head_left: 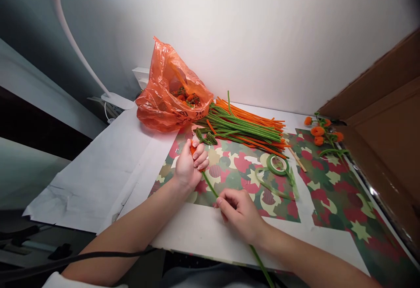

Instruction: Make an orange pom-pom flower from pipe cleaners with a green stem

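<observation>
"White wall [262,38] at the far side, and a white table [197,235] in front of it. What are the hands doing?"

"The left hand [192,164] is curled tight around an orange bit [193,148]. It may be a flower head, but the fingers hide most of it."

"And the right hand [241,213]?"

"It pinches a green stem [210,184]. The stem comes out of the left hand, slants down to the right and goes past the near edge of the table."

"What is close by?"

"Small green leaves [210,138] lie just past the left hand. A patterned sheet [226,161] is on the table, and a roll of green tape [271,166] sits on its right part."

"And farther out?"

"Green and orange sticks [246,121] lie in a big bunch at the far side. An orange bag [164,115] stands to their left. Orange flowers [317,131] are far right, near a brown box [387,108]."
</observation>
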### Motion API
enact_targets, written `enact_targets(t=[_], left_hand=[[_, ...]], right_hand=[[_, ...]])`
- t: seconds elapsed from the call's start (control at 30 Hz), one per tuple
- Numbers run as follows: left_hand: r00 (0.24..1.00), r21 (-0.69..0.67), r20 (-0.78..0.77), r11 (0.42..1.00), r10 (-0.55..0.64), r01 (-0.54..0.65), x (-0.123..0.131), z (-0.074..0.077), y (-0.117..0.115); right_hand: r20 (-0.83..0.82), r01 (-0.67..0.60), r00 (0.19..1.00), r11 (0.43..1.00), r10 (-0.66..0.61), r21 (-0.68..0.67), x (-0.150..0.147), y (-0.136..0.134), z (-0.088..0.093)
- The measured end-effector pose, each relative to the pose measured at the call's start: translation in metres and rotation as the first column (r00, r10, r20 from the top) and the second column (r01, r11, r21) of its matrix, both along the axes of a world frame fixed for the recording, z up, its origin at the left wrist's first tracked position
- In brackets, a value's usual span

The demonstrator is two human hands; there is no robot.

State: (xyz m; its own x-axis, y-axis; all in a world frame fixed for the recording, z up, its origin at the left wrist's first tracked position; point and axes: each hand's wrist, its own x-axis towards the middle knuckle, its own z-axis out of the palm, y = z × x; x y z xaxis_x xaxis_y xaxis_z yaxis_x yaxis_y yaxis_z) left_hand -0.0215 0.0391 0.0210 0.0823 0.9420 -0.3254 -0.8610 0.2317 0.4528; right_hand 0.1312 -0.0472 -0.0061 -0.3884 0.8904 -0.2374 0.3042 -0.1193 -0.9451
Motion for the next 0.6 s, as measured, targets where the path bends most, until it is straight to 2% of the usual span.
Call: enact_targets(t=[0.17, 0.6], left_hand=[[0.998, 0.040, -0.029, 0.998, -0.052, 0.053, 0.007, -0.005, -0.005], [0.982, 0.086, -0.094, 0.981, -0.165, 0.173, 0.024, -0.010, -0.020]], right_hand=[[-0.049, -0.070, 0.997, 0.995, 0.066, -0.069, -0.003, -0.001, 0.005], [-0.190, 0.051, 0.979, 0.993, -0.071, -0.110, -0.006, 0.010, -0.004]])
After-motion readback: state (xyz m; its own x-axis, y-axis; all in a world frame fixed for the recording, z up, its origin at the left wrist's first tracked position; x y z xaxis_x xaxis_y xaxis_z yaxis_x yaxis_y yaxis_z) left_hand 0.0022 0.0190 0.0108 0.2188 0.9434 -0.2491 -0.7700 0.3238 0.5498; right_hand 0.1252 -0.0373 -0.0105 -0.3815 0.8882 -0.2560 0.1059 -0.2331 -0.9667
